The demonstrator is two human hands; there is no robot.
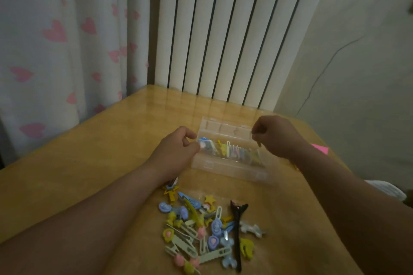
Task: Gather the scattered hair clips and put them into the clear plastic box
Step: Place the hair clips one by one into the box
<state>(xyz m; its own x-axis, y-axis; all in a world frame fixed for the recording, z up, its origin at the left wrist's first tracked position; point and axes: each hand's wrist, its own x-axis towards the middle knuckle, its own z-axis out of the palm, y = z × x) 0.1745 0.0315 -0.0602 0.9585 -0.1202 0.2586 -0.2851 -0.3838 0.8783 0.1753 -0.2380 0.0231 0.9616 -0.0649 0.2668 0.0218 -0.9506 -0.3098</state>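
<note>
A clear plastic box (232,171) lies open on the wooden table, with several pastel hair clips (232,152) lined up inside. My left hand (176,149) rests at the box's left end, its fingertips pinching a small whitish clip at the rim. My right hand (277,136) hovers over the box's right end, fingers closed on a small yellowish clip that pokes out below them. A loose pile of hair clips (201,230) in blue, yellow, green and pink lies nearer to me, with a long black clip (237,230) on its right side.
The wooden table (89,163) stands in a corner against a white radiator (223,29) and a heart-patterned curtain (55,51). A pink paper (320,148) lies by my right wrist. White cloth (386,190) shows past the table's right edge.
</note>
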